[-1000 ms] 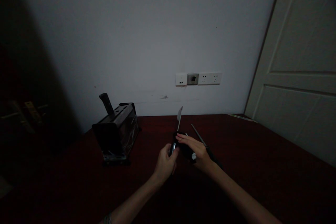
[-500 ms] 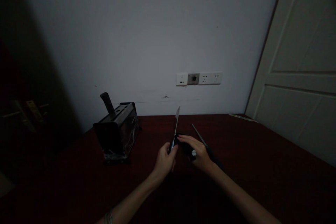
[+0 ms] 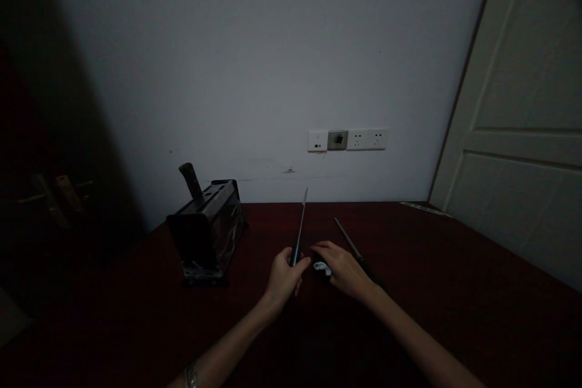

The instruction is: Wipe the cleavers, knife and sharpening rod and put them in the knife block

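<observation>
Fingers wrapped round its dark handle, my left hand (image 3: 282, 277) holds a knife (image 3: 302, 216), its blade pointing up and away from me. Close by on the right, my right hand (image 3: 342, 267) is curled over a dark thing with a white patch (image 3: 322, 267); its kind is hard to make out in the dim light. The two hands are a small gap apart. Just beyond my right hand a slim rod with a dark handle (image 3: 348, 236), like a sharpening steel, lies slanting on the table, its handle partly hidden by my wrist.
A knife block (image 3: 227, 224) with one black handle (image 3: 191, 180) sticking up stands at the left of the dark red table (image 3: 268, 218). Sockets and a switch (image 3: 357, 140) are on the wall behind. A white door (image 3: 513, 194) is at the right.
My right hand has drawn back from the knife, lower and apart from it, with the dark thing. The knife has turned so that its blade looks narrower. The view has shifted slightly.
</observation>
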Available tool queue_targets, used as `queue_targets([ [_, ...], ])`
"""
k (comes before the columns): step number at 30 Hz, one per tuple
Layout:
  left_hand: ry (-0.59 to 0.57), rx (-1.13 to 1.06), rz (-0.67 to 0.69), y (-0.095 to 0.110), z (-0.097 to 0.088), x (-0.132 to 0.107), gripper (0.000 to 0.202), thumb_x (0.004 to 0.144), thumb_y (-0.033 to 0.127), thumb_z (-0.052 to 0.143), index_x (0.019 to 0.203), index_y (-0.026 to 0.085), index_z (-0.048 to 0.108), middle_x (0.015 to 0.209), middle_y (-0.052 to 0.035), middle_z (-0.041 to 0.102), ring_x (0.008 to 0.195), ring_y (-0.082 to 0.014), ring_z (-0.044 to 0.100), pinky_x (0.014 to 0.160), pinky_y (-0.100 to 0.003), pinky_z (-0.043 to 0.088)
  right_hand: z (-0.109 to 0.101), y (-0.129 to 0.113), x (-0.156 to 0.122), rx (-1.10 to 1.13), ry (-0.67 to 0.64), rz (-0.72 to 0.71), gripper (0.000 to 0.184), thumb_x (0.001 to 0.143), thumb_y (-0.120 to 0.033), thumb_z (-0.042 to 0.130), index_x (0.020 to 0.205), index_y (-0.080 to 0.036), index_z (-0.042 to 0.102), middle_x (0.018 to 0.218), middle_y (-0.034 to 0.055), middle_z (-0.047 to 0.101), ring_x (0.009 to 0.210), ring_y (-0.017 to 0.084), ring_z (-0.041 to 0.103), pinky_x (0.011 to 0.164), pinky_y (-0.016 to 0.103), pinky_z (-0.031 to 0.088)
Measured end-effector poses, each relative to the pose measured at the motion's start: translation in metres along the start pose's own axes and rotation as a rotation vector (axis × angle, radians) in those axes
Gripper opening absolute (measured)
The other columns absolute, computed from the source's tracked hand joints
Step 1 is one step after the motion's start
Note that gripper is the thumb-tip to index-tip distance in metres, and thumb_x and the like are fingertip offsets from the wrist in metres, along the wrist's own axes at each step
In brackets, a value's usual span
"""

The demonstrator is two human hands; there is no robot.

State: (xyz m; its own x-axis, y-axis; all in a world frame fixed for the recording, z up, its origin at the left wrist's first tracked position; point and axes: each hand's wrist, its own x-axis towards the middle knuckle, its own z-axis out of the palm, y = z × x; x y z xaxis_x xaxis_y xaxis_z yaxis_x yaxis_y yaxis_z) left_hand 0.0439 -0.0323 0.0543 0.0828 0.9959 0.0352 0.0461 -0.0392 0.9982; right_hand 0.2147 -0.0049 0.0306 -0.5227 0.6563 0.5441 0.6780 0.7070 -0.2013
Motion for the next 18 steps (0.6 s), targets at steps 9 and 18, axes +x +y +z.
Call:
queue_targets([
  [9, -0.022, 0.030, 0.001, 0.008, -0.004, -0.002, 0.017, 0.064, 0.021, 0.048, 0.080, 0.017, 0.045, 0.031, 0.0118, 0.037, 0.023, -0.0062, 0.030, 0.025, -0.015, 0.022, -0.020, -0.016, 0.002, 0.135, -0.321, 0.072, 0.057, 0.056, -0.052, 0.069, 0.107, -0.026, 0.062, 0.102, 0.0075, 0.065, 0.091, 0.026, 0.060, 0.080, 0.037, 0.046],
  [18, -0.100, 0.204, 0.038, 0.046, -0.026, -0.009, 0.017, 0.062, 0.016, 0.046, 0.078, 0.015, 0.052, 0.044, 0.0078, 0.045, 0.028, -0.0074, 0.040, 0.029, -0.017, 0.034, -0.024, -0.010, 0.000, 0.356, -0.435, 0.172, 0.054, 0.063, -0.057, 0.062, 0.106, -0.024, 0.065, 0.120, 0.0135, 0.057, 0.116, 0.030, 0.047, 0.094, 0.044, 0.037],
])
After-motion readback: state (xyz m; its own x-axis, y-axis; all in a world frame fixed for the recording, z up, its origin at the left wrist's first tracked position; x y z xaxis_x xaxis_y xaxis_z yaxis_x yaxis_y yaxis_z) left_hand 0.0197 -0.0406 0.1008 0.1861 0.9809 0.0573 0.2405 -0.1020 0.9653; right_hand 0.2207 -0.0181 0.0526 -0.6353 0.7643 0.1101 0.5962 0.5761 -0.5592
